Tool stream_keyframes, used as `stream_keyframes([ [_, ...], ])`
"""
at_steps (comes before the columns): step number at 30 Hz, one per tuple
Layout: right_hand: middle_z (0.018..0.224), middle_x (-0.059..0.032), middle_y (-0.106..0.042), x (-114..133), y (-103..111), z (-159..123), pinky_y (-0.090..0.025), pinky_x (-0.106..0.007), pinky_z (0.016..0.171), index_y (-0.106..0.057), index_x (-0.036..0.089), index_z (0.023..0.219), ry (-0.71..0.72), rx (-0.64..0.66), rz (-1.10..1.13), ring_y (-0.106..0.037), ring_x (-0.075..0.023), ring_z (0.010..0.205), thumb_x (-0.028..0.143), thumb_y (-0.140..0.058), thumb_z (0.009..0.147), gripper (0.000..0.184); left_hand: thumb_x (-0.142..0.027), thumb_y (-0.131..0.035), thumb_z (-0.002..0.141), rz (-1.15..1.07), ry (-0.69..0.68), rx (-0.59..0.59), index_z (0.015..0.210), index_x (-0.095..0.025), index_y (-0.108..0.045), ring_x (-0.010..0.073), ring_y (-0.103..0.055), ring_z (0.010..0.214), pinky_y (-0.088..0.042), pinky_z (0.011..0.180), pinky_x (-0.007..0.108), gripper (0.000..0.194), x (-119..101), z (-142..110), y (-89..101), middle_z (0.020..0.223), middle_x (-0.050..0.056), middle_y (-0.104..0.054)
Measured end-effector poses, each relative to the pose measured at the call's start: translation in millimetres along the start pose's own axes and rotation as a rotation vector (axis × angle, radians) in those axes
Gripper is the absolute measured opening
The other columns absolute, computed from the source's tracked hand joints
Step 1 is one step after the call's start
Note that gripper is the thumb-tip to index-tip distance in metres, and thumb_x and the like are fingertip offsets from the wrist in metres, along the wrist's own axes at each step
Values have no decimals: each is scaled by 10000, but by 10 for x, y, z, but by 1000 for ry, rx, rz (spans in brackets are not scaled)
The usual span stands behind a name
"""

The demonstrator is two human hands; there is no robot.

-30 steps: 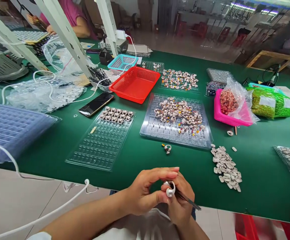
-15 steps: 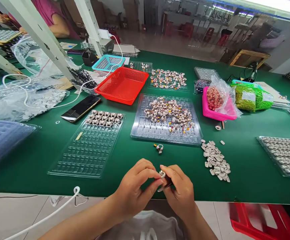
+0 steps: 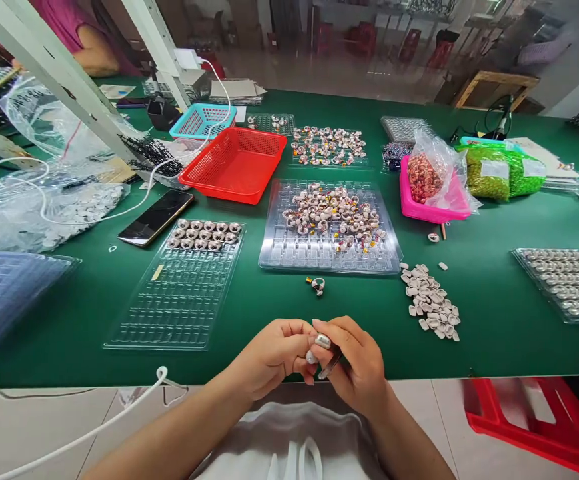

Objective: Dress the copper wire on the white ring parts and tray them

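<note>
Just over the table's front edge, my left hand (image 3: 279,353) pinches a small pearly-white clip earbud (image 3: 322,341) between thumb and fingers. Its glossy end faces up, and a rounder end shows just below. My right hand (image 3: 362,360) meets it from the other side, fingertips on the earbud, with dark metal tweezers (image 3: 330,367) tucked in the palm. Ahead of my hands lies a single earbud part (image 3: 318,287) with a yellow tab. A heap of similar unfinished parts (image 3: 336,213) covers stacked clear trays (image 3: 279,250). To the right are loose pale oval covers (image 3: 432,300).
A clear tray (image 3: 164,313) holds rows of earbuds at its far end, beside a phone (image 3: 156,217). Farther back are a red basket (image 3: 242,167), a blue basket (image 3: 204,120) and a pink bin (image 3: 434,210). Another filled tray (image 3: 566,280) lies right. A white cable (image 3: 119,417) hangs at left.
My hands have turned the earbud, so its glossy end now faces up. The tweezers have swung from pointing right to pointing down-left, still in my right hand. The view has shifted right.
</note>
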State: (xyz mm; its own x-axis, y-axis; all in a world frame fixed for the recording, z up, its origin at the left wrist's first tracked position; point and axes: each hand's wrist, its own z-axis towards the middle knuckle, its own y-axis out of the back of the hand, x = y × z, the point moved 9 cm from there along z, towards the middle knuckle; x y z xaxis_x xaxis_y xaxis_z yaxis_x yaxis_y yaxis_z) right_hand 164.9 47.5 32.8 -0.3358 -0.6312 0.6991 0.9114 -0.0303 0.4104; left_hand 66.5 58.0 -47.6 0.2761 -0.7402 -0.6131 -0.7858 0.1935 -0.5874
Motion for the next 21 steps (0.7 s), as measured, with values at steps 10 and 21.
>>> stream_keyframes([
  [10, 814, -82, -704, 54, -14, -39, -501, -295, 580, -600, 151, 1205, 86, 58, -128, -637, -182, 679, 155, -549, 945, 265, -275, -885, 725, 111, -208, 105, 1177, -178, -682, 135, -668, 866, -559, 798, 250, 505, -197, -161, -66, 963, 30, -714],
  [21, 697, -51, -656, 94, -42, -65, -435, -287, 516, -606, 136, 1113, 137, 67, -220, -580, -159, 563, 203, -499, 977, 186, -209, -743, 820, 434, -386, 36, 1065, -155, -728, 203, -657, 907, -547, 839, 319, 251, -252, -169, -95, 965, 59, -712],
])
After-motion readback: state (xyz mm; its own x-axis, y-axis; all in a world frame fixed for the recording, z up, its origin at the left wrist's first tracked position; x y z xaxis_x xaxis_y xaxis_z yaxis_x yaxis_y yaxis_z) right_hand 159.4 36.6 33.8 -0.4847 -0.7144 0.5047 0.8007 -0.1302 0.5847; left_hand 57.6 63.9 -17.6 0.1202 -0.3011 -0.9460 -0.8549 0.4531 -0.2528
